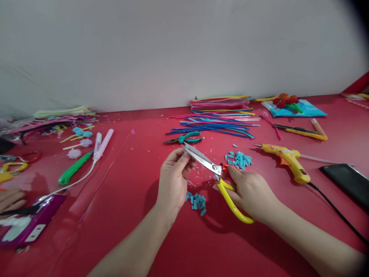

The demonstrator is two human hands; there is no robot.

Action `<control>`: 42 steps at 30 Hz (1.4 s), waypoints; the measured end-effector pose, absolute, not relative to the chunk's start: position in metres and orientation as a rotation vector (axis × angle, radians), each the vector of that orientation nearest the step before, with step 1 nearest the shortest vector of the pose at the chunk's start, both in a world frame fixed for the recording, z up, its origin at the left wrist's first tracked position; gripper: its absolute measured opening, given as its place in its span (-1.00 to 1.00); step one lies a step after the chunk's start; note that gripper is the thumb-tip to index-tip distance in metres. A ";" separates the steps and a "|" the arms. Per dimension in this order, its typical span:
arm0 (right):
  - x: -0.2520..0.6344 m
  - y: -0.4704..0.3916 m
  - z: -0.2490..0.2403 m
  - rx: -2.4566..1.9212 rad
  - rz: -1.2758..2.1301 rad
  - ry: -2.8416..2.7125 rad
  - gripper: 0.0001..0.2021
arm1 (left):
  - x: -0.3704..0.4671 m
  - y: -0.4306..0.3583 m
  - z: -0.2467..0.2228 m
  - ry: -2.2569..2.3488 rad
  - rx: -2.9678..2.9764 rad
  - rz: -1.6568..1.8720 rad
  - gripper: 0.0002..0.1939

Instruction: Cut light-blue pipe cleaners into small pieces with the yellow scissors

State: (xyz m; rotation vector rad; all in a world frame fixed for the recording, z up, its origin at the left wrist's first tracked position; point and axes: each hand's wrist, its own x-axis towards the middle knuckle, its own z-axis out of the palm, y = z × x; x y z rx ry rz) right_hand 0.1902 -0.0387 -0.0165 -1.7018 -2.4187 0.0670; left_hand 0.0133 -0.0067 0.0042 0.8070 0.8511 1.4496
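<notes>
My right hand (252, 192) is wrapped round the handles of a pair of scissors (201, 158) with one yellow and one red handle. The blades point up and left, their tips at the fingers of my left hand (174, 177). Thumb and fingers of that hand pinch a small blue piece (187, 146) at the blades, mostly hidden. Below lies a small pile of short blue pieces (197, 201), and a second pile of blue pieces (239, 160) sits beyond my right hand. Tiny pale scraps are scattered between the piles.
Teal-handled pliers (188, 139) lie ahead, before bundles of coloured pipe cleaners (216, 126). To the right are a yellow glue gun (285, 156) with a cord and a black phone (347, 182). At left are a pink curling-iron-like tool (103, 145), a green-handled cutter (75, 168) and another person's hand (11, 200).
</notes>
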 end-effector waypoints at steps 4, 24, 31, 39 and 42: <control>0.190 -0.039 -0.016 -1.698 0.050 -2.421 -0.59 | 0.013 -0.007 0.003 0.818 0.804 1.450 -0.94; 0.193 -0.038 -0.015 -1.737 0.100 -2.349 -0.66 | 0.013 -0.006 0.002 0.888 0.830 1.453 -0.93; 0.187 -0.027 -0.010 -1.669 0.846 -1.819 -0.72 | 0.016 -0.007 0.001 1.052 1.068 1.261 -0.92; 0.182 -0.027 -0.006 -1.347 1.288 -1.409 -0.85 | 0.028 -0.020 -0.005 1.199 1.716 0.841 -0.89; 0.184 -0.027 -0.008 -1.408 1.200 -1.468 -0.85 | 0.031 -0.023 -0.005 1.182 1.877 0.794 -0.90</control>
